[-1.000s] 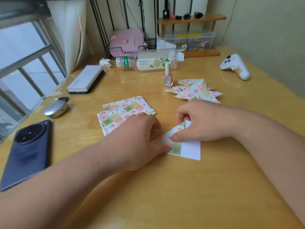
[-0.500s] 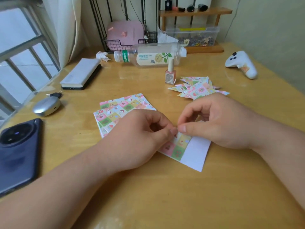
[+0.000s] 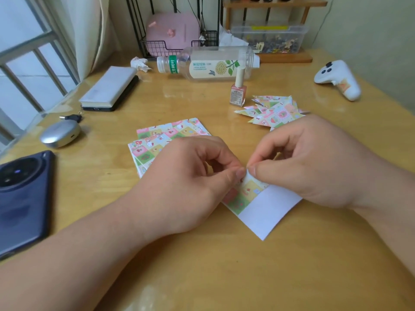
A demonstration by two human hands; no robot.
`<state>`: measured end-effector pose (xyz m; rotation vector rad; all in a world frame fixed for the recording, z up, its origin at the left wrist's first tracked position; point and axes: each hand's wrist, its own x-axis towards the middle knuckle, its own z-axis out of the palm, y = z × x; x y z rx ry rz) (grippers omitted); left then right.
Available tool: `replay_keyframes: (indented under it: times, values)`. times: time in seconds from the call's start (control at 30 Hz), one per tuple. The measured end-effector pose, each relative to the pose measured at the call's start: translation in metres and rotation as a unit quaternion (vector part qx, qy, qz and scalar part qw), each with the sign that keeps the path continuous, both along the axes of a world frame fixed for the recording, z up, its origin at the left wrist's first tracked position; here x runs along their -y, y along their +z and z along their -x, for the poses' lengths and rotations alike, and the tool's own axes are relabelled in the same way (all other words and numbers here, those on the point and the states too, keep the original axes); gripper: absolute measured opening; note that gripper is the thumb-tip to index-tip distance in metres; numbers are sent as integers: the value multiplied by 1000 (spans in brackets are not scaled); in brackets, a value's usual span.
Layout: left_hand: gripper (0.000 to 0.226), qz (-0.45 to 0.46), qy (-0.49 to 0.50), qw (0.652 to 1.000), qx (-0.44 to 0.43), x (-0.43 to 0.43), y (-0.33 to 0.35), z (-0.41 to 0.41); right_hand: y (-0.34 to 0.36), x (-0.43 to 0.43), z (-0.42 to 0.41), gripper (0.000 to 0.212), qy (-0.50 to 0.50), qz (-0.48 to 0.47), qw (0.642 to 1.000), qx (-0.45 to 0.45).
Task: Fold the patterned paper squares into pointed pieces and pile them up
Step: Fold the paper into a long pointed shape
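Paper square [image 3: 265, 209] mid-table [image 3: 224, 277], no longer pressed flat. Top corner now lifted, pinched by thumb and forefinger of left hand [image 3: 190, 187] and right hand [image 3: 314, 162]. Probably reworking the crease; point unfinished. Unfolded stack [image 3: 161, 135] just left; folded pile [image 3: 274, 113] toward far edge.

A dark blue phone [image 3: 21, 198] lies at the left edge of my counter [image 3: 224, 277], with a silver oval case [image 3: 60, 133] and a white book [image 3: 109, 86] farther back along that edge. Toward the far edge a clear bottle [image 3: 208, 63] lies on its side, a crumpled tissue [image 3: 139, 63] to its left. A pink nail polish [image 3: 238, 94] stands upright just in front of it, and a white controller [image 3: 336, 79] sits near the right edge.
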<state>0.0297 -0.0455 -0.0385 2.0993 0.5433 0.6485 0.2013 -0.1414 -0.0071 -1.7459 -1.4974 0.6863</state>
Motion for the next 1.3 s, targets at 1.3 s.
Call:
replay_keyframes:
  times: [1.3]
  values:
    - [12, 182, 39, 982, -1, -20, 15, 12, 18, 4, -26, 21, -51, 38, 987, -148]
